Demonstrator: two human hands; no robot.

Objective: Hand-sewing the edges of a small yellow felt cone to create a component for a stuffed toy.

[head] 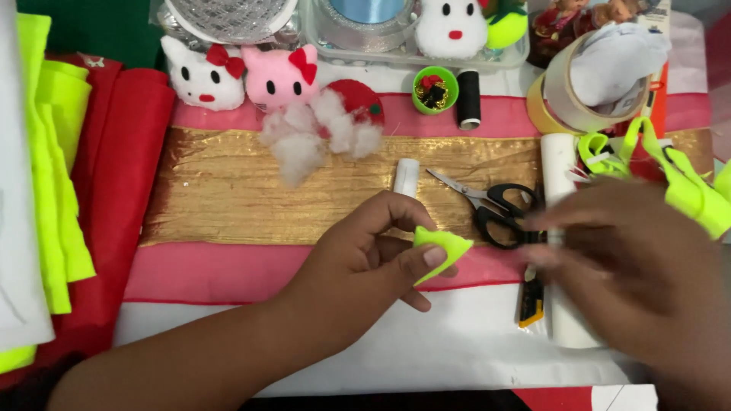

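Observation:
My left hand point(365, 262) pinches a small neon-yellow felt piece point(444, 247) between thumb and fingers, over the pink band of the cloth. Blurred by motion, my right hand point(632, 266) hovers at the right with its fingertips close to the black-handled scissors point(495, 209). Whether it holds anything I cannot tell. The scissors lie shut on the gold cloth point(228, 190), next to a white stick point(406, 176).
Tufts of white stuffing point(304, 141) lie near a white cat plush point(202, 76) and a pink one point(280, 76). A black thread spool point(468, 99), green cup point(435, 89), tape rolls point(579, 91), neon felt scraps point(685, 186), a white roll point(560, 164), a yellow cutter point(531, 301); folded red and neon fabric point(84, 183) at left.

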